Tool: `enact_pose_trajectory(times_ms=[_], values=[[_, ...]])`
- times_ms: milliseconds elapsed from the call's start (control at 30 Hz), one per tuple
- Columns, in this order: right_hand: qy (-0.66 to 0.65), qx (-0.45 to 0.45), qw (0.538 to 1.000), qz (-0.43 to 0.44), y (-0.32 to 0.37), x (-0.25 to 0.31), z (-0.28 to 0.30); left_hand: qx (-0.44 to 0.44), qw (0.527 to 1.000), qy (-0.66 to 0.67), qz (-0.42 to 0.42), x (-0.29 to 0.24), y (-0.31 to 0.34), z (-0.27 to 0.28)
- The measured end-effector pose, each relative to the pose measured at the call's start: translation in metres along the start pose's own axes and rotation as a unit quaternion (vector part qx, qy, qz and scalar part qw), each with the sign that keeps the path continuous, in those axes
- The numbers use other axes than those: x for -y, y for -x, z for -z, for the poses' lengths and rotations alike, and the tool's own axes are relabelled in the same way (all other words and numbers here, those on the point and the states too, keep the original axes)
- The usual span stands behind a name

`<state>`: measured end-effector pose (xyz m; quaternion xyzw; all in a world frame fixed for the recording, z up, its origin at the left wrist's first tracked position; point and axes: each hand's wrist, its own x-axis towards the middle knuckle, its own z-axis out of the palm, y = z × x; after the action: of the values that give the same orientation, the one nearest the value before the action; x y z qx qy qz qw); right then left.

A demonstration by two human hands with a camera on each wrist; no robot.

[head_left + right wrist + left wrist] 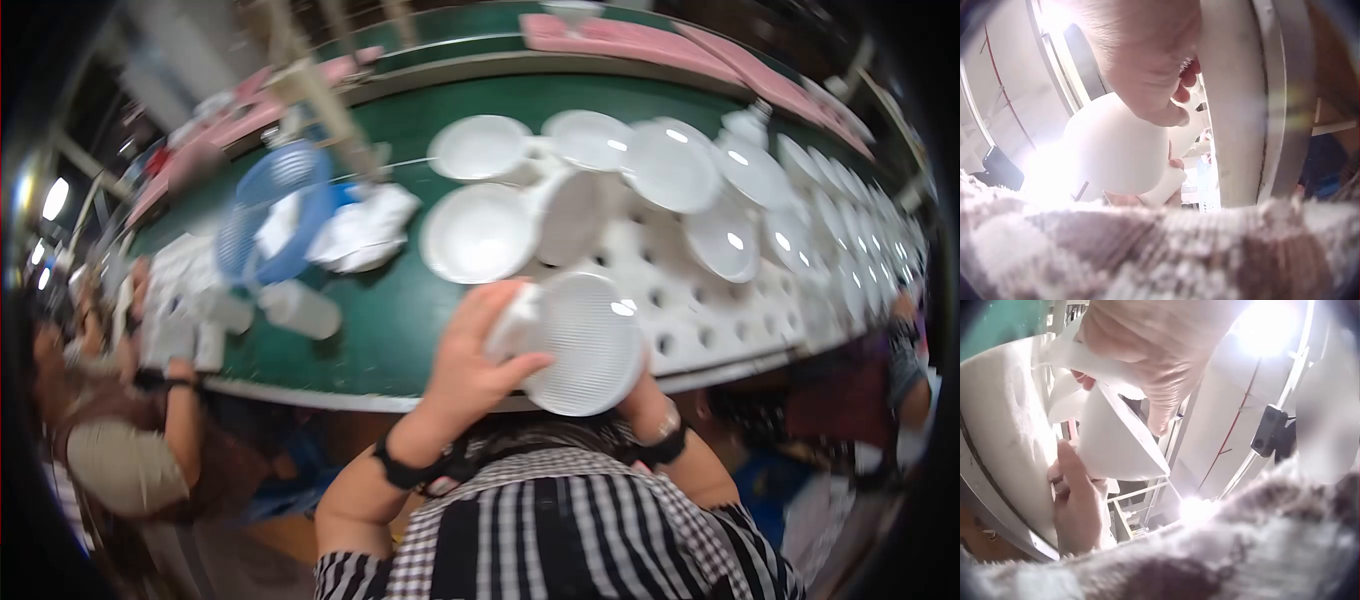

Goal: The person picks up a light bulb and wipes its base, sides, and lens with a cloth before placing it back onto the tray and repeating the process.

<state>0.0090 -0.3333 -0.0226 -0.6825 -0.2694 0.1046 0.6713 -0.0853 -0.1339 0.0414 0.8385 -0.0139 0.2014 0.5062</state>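
A white ribbed bowl (pixel 588 350) is tilted in front of the person, its inside facing the head camera. The right hand (pixel 652 408) grips it from the right, mostly hidden behind it; in the right wrist view the thumb (pixel 1169 117) lies along the bowl's outside. On the left, the left hand (pixel 472 350) holds a wadded white cloth (pixel 514 322) against the bowl's rim, thumb reaching over the edge. The left wrist view shows the bowl's pale outer side (pixel 1116 440) between both hands.
White bowls (pixel 480 232) stand on a perforated white board (pixel 690 325), with many more to the right. On the green table (pixel 385 345) are a blue basket (pixel 290 170), crumpled white cloth (pixel 365 230) and a white bottle (pixel 300 308). Other people (pixel 130 450) sit alongside.
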Motion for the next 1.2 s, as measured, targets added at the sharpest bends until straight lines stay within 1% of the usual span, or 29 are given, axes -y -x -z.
enact_pose_trajectory(times_ms=[33, 67, 133, 167, 233, 300, 400, 467, 500, 567, 600, 633, 700, 733, 767, 800, 833, 867, 900, 933, 967, 1000, 1033, 1100, 1133, 1200], values=[[0.158, 0.045, 0.982, 0.088, -0.006, 0.007, -0.004, 0.011, 0.998, 0.046, 0.032, -0.001, 0.004, -0.001], [0.155, 0.051, 0.983, 0.087, -0.007, 0.012, -0.006, 0.032, 0.997, 0.065, 0.03, -0.005, 0.005, -0.003], [0.152, 0.059, 0.982, 0.094, -0.009, 0.018, -0.007, 0.036, 0.998, -0.05, -0.029, -0.016, 0.006, -0.004], [0.155, 0.054, 0.982, 0.094, -0.008, 0.016, -0.005, 0.039, 0.998, -0.047, -0.033, -0.02, 0.006, -0.005], [0.148, 0.07, 0.979, 0.119, -0.008, 0.012, -0.004, 0.063, 0.991, -0.108, -0.044, -0.027, 0.006, -0.005], [0.165, 0.063, 0.977, 0.122, -0.008, 0.015, -0.002, 0.065, 0.991, -0.113, -0.043, -0.031, 0.004, -0.009], [0.134, 0.08, 0.981, 0.118, -0.008, 0.02, 0.005, 0.054, 0.993, -0.096, -0.042, -0.028, 0.004, -0.012], [0.09, 0.178, 0.977, 0.074, -0.01, 0.029, 0.016, 0.06, 0.993, -0.093, -0.046, -0.026, 0.003, -0.011], [0.091, 0.177, 0.977, 0.074, -0.014, 0.034, 0.025, 0.06, 0.993, -0.092, -0.047, -0.025, 0.003, -0.012], [0.118, 0.339, 0.933, 0.027, -0.021, 0.045, 0.043, 0.112, 0.989, -0.047, -0.084, -0.024, 0.001, -0.015], [0.16, 0.348, 0.924, 0.007, -0.022, 0.052, 0.047, 0.099, 0.991, -0.035, -0.088, -0.028, 0.0, -0.017], [0.163, 0.345, 0.924, 0.007, -0.021, 0.052, 0.049, 0.1, 0.99, -0.033, -0.091, -0.026, -0.002, -0.017], [0.232, 0.191, 0.952, 0.05, -0.018, 0.047, 0.047, 0.042, 0.986, -0.127, -0.099, -0.019, -0.004, -0.013], [0.279, 0.091, 0.952, 0.082, -0.017, 0.046, 0.042, 0.002, 0.982, -0.156, -0.102, -0.023, -0.005, -0.016], [0.28, 0.091, 0.952, 0.083, -0.014, 0.044, 0.04, 0.001, 0.982, -0.156, -0.102, -0.025, -0.003, -0.02], [0.282, 0.051, 0.953, 0.1, -0.011, 0.041, 0.038, -0.002, 0.996, -0.056, -0.065, -0.026, -0.001, -0.025], [0.282, 0.01, 0.952, 0.116, -0.009, 0.038, 0.037, -0.002, 0.999, 0.043, -0.025, -0.027, 0.001, -0.03], [0.281, 0.009, 0.953, 0.116, -0.008, 0.036, 0.035, 0.009, 0.996, 0.087, -0.009, -0.027, 0.003, -0.036], [0.308, 0.024, 0.944, 0.117, -0.008, 0.035, 0.034, 0.01, 0.996, 0.086, -0.009, -0.023, 0.003, -0.037], [0.334, 0.04, 0.934, 0.117, -0.007, 0.033, 0.033, 0.033, 0.997, 0.067, -0.008, -0.019, 0.002, -0.039], [0.332, 0.04, 0.935, 0.115, -0.005, 0.03, 0.033, 0.057, 0.997, 0.048, -0.005, -0.018, 0.001, -0.04], [0.35, 0.035, 0.93, 0.107, -0.002, 0.025, 0.032, 0.07, 0.995, 0.068, 0.031, -0.017, 0.0, -0.04], [0.369, 0.029, 0.924, 0.1, -0.001, 0.023, 0.032, 0.07, 0.995, 0.068, 0.031, -0.019, -0.001, -0.039], [0.38, 0.037, 0.918, 0.103, -0.001, 0.026, 0.032, 0.093, 0.98, 0.145, 0.099, -0.022, -0.002, -0.036], [0.393, 0.044, 0.912, 0.107, -0.001, 0.027, 0.032, 0.094, 0.98, 0.144, 0.1, -0.022, -0.001, -0.035], [0.396, 0.041, 0.912, 0.1, 0.0, 0.025, 0.029, 0.093, 0.961, 0.204, 0.162, -0.021, 0.0, -0.035]])
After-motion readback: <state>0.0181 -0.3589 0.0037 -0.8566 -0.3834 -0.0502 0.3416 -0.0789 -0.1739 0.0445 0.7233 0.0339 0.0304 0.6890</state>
